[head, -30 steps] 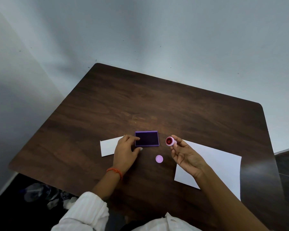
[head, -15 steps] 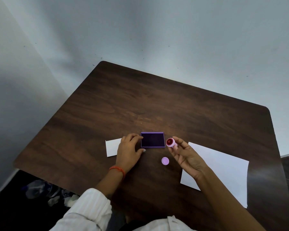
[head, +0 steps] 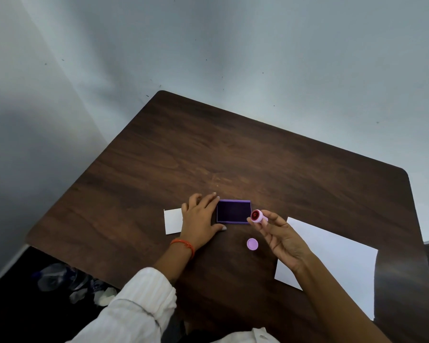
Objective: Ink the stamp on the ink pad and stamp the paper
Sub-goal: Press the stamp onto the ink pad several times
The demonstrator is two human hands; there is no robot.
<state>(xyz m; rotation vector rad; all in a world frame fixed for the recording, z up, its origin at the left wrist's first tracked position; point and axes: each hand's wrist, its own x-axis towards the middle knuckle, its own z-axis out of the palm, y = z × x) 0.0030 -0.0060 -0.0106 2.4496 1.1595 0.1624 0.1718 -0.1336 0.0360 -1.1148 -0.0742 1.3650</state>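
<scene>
A purple ink pad (head: 233,211) lies open on the dark wooden table (head: 245,157), its dark ink surface showing. My left hand (head: 200,216) rests flat beside its left edge, fingers and thumb touching the case. My right hand (head: 280,233) holds a small pink round stamp (head: 258,216) by the fingertips, just right of the pad and above the table, its red face turned toward the pad. A large white sheet of paper (head: 337,258) lies to the right, partly under my right forearm.
The stamp's lilac round cap (head: 252,244) lies on the table in front of the pad. A small white card (head: 173,221) sits to the left, partly under my left hand. Walls close in behind the table; crumpled plastic (head: 60,278) lies on the floor.
My right hand has stayed beside the pad's right edge with the stamp. My left hand keeps its place at the pad's left edge. The camera view shifted slightly.
</scene>
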